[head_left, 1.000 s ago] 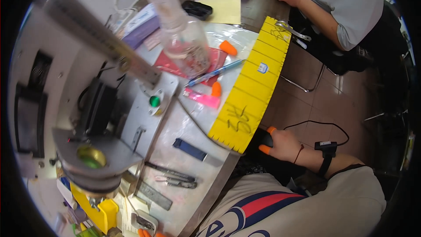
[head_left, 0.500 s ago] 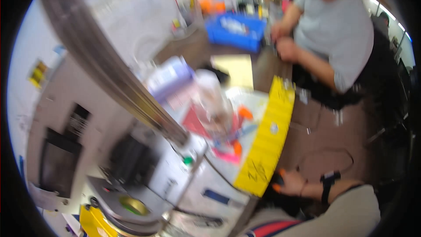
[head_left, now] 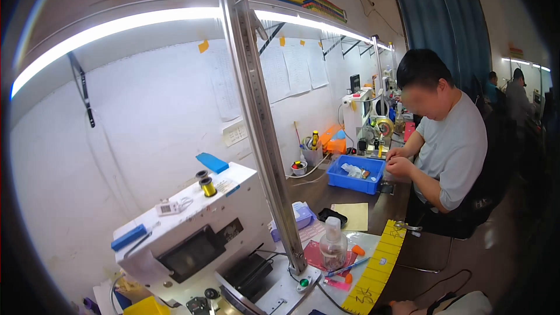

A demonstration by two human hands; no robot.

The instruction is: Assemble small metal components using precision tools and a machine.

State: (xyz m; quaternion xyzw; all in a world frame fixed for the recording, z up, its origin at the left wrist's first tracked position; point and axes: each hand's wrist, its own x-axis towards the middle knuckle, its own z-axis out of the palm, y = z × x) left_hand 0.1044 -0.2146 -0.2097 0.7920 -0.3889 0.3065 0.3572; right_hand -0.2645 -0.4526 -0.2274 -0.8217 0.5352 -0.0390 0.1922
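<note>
Only a part of my right hand (head_left: 402, 308) shows at the lower edge, beside the near end of a yellow strip (head_left: 379, 268) along the table edge. There is a bit of orange at its fingertips; the frame cuts off the fingers and anything they hold. My left hand is out of view. On the table left of the strip stands a clear bottle with a whitish top (head_left: 333, 245), on a red sheet (head_left: 312, 252). Near it lie orange pieces (head_left: 357, 250), a slim blue tool (head_left: 348, 267) and a pink piece (head_left: 337, 283).
A white machine (head_left: 192, 227) with a dark screen carries a spool of yellow thread (head_left: 207, 186). A metal post (head_left: 256, 116) rises beside it. Further back, a co-worker (head_left: 449, 134) handles something small by a blue tray (head_left: 356, 182). A black cable (head_left: 449, 283) hangs at right.
The view has swung upward and sharpened from blur, showing more wall and the lamp. My right hand and forearm have dropped to the lower edge, mostly out of frame.
</note>
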